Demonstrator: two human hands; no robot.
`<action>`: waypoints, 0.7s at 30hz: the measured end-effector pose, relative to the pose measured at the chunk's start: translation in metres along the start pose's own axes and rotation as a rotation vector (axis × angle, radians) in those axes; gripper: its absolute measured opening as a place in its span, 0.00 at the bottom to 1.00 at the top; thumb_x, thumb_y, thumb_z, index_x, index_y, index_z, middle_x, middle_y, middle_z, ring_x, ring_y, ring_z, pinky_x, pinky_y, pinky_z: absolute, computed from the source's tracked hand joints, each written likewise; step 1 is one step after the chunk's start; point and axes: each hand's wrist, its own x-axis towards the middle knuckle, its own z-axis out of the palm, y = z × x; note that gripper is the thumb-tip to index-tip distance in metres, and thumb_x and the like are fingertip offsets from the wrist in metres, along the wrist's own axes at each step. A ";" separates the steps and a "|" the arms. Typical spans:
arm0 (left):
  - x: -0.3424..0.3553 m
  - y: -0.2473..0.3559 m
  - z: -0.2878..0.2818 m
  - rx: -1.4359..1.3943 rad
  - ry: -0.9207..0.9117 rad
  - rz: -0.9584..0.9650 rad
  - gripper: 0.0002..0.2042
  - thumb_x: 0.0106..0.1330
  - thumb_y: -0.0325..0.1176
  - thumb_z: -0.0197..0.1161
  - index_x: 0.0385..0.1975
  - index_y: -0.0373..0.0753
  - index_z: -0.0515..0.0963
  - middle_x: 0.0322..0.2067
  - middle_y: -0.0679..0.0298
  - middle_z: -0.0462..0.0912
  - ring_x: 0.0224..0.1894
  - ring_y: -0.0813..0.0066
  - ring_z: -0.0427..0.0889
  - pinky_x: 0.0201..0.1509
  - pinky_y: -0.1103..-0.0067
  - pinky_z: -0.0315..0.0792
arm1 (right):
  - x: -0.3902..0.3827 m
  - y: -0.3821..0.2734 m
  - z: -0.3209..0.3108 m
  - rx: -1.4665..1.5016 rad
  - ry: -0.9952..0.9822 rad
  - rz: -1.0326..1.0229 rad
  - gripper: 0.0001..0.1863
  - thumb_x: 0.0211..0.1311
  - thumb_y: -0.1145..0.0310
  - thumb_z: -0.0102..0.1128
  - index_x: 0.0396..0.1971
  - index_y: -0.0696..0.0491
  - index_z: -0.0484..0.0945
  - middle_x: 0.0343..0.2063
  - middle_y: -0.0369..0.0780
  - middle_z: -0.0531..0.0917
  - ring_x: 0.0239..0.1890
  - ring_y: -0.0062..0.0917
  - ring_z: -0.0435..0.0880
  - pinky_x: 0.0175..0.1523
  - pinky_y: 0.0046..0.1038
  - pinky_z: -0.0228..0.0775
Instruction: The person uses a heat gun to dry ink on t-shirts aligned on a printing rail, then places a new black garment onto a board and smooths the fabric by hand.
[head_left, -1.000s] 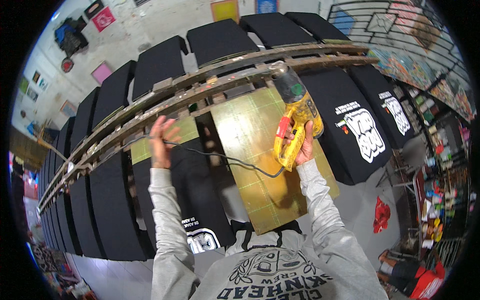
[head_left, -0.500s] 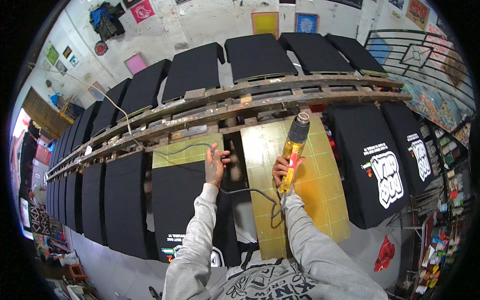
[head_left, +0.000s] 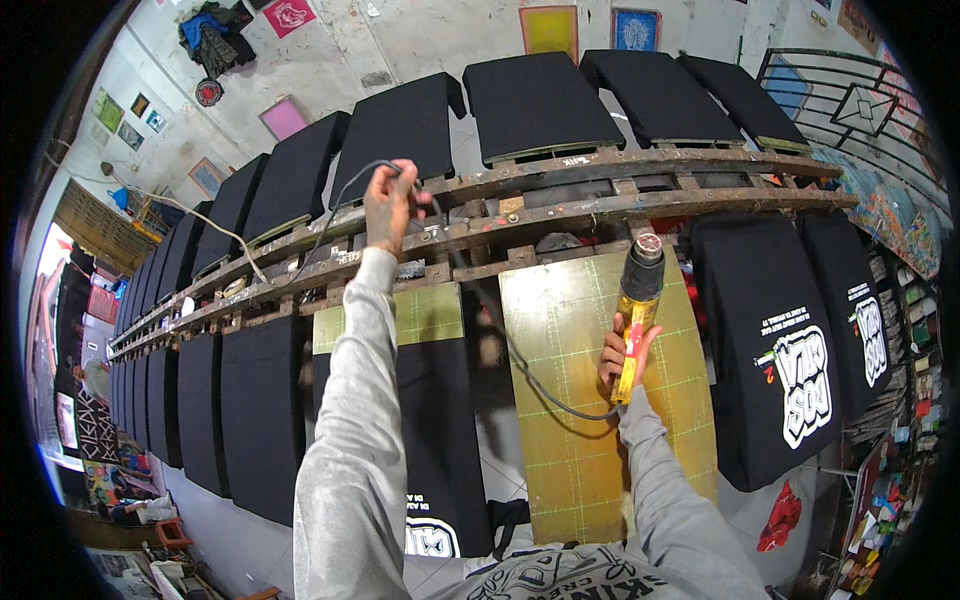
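Over the rectangular gold board (head_left: 575,470), I had room at lower left, but a thin grey cable (head_left: 560,404) crossed the middle.

The single view is a wide fisheye one from the left of two cameras worn side by side on the head, looking steeply down and forward past the grey sleeves (head_left: 350,450). It sits near the hands (head_left: 389,207), takes in the floor (head_left: 235,535) below, and reaches the wall (head_left: 440,35) well beyond, bending straight edges toward its rim.
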 end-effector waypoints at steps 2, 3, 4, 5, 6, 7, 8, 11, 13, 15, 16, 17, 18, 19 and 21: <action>0.033 0.000 -0.004 -0.128 0.050 -0.014 0.12 0.69 0.41 0.64 0.42 0.41 0.73 0.29 0.69 0.75 0.31 0.72 0.86 0.27 0.80 0.79 | -0.004 0.005 0.012 -0.012 0.233 -0.105 0.49 0.50 0.20 0.50 0.52 0.54 0.75 0.19 0.27 0.61 0.17 0.13 0.57 0.18 0.16 0.51; 0.050 0.003 -0.009 -0.225 0.011 0.003 0.12 0.69 0.41 0.64 0.41 0.41 0.72 0.29 0.69 0.75 0.31 0.71 0.86 0.29 0.79 0.81 | -0.006 0.004 0.014 0.015 0.198 -0.091 0.46 0.53 0.22 0.49 0.47 0.55 0.71 0.19 0.29 0.62 0.18 0.15 0.60 0.20 0.18 0.58; 0.067 0.005 -0.014 -0.323 -0.028 0.018 0.12 0.69 0.41 0.64 0.40 0.41 0.72 0.28 0.68 0.75 0.31 0.70 0.86 0.30 0.77 0.83 | -0.010 0.005 0.016 0.020 0.208 -0.103 0.45 0.54 0.23 0.49 0.46 0.55 0.70 0.19 0.29 0.62 0.19 0.17 0.62 0.22 0.21 0.61; 0.080 0.006 -0.016 -0.316 -0.049 0.034 0.12 0.69 0.41 0.64 0.40 0.40 0.72 0.28 0.68 0.75 0.32 0.70 0.86 0.32 0.76 0.84 | -0.014 0.006 0.018 0.023 0.218 -0.110 0.43 0.55 0.23 0.48 0.45 0.54 0.68 0.19 0.30 0.63 0.21 0.18 0.64 0.25 0.23 0.65; 0.093 0.007 -0.015 -0.311 -0.072 0.052 0.12 0.69 0.41 0.64 0.39 0.40 0.72 0.28 0.68 0.75 0.32 0.70 0.86 0.33 0.75 0.84 | -0.018 0.005 0.017 0.023 0.225 -0.120 0.42 0.56 0.24 0.48 0.44 0.54 0.67 0.20 0.30 0.63 0.22 0.20 0.66 0.27 0.25 0.68; 0.106 0.008 -0.013 -0.307 -0.095 0.069 0.13 0.69 0.42 0.64 0.39 0.40 0.72 0.28 0.67 0.75 0.32 0.69 0.86 0.34 0.74 0.85 | -0.020 0.002 0.010 0.040 0.031 -0.051 0.40 0.58 0.27 0.52 0.47 0.52 0.67 0.25 0.31 0.72 0.34 0.25 0.72 0.41 0.33 0.70; 0.118 -0.003 -0.024 -0.261 -0.072 0.035 0.14 0.70 0.42 0.63 0.40 0.38 0.71 0.30 0.65 0.75 0.35 0.66 0.87 0.36 0.72 0.86 | -0.023 0.008 0.008 -0.002 0.054 -0.113 0.33 0.65 0.34 0.51 0.48 0.51 0.67 0.27 0.30 0.75 0.36 0.26 0.72 0.41 0.34 0.70; 0.123 -0.046 -0.004 -0.333 -0.148 -0.085 0.15 0.73 0.41 0.58 0.47 0.36 0.71 0.34 0.61 0.76 0.42 0.57 0.86 0.43 0.66 0.85 | -0.045 -0.010 -0.004 -0.140 0.111 -0.132 0.20 0.71 0.52 0.50 0.51 0.52 0.68 0.33 0.34 0.75 0.31 0.28 0.70 0.36 0.34 0.68; 0.117 -0.080 -0.004 -0.319 -0.159 -0.198 0.17 0.75 0.41 0.55 0.52 0.34 0.69 0.37 0.60 0.75 0.46 0.53 0.84 0.47 0.62 0.84 | -0.049 -0.007 0.013 -0.258 0.228 -0.143 0.24 0.72 0.49 0.48 0.52 0.55 0.68 0.31 0.37 0.70 0.26 0.26 0.68 0.29 0.32 0.66; 0.109 -0.119 0.006 -0.310 -0.157 -0.280 0.18 0.76 0.41 0.52 0.56 0.34 0.68 0.39 0.59 0.75 0.47 0.52 0.84 0.49 0.61 0.83 | -0.060 -0.017 0.017 -0.329 0.263 -0.077 0.28 0.71 0.45 0.48 0.51 0.57 0.68 0.31 0.38 0.68 0.25 0.25 0.68 0.26 0.31 0.66; 0.106 -0.136 0.015 -0.306 -0.149 -0.304 0.18 0.77 0.41 0.51 0.57 0.34 0.67 0.40 0.58 0.75 0.47 0.52 0.84 0.49 0.61 0.83 | -0.062 -0.021 0.019 -0.355 0.279 -0.080 0.29 0.70 0.43 0.48 0.52 0.57 0.68 0.31 0.38 0.68 0.25 0.25 0.68 0.26 0.31 0.67; 0.102 -0.149 0.020 -0.286 -0.139 -0.328 0.20 0.76 0.42 0.51 0.59 0.34 0.66 0.41 0.58 0.74 0.47 0.52 0.84 0.50 0.62 0.83 | -0.065 -0.023 0.021 -0.377 0.298 -0.080 0.31 0.69 0.41 0.47 0.52 0.57 0.68 0.31 0.37 0.68 0.25 0.25 0.69 0.26 0.31 0.67; 0.098 -0.162 0.019 -0.287 -0.112 -0.364 0.17 0.76 0.38 0.52 0.57 0.34 0.67 0.43 0.56 0.76 0.47 0.53 0.84 0.48 0.64 0.84 | -0.064 -0.019 0.028 -0.392 0.319 -0.075 0.33 0.68 0.39 0.47 0.52 0.57 0.68 0.31 0.37 0.68 0.25 0.25 0.69 0.26 0.31 0.67; 0.095 -0.175 0.017 -0.260 -0.090 -0.402 0.14 0.76 0.36 0.52 0.55 0.35 0.69 0.42 0.56 0.78 0.43 0.55 0.85 0.43 0.66 0.85 | -0.061 -0.018 0.037 -0.460 0.413 -0.088 0.35 0.66 0.36 0.46 0.50 0.57 0.70 0.28 0.37 0.69 0.23 0.26 0.70 0.25 0.32 0.68; 0.090 -0.195 0.007 -0.138 -0.034 -0.451 0.13 0.74 0.33 0.53 0.53 0.34 0.71 0.41 0.58 0.81 0.38 0.60 0.87 0.35 0.70 0.85 | -0.044 -0.003 0.060 -0.541 0.546 -0.124 0.34 0.68 0.36 0.41 0.44 0.56 0.73 0.25 0.37 0.71 0.20 0.26 0.71 0.23 0.32 0.68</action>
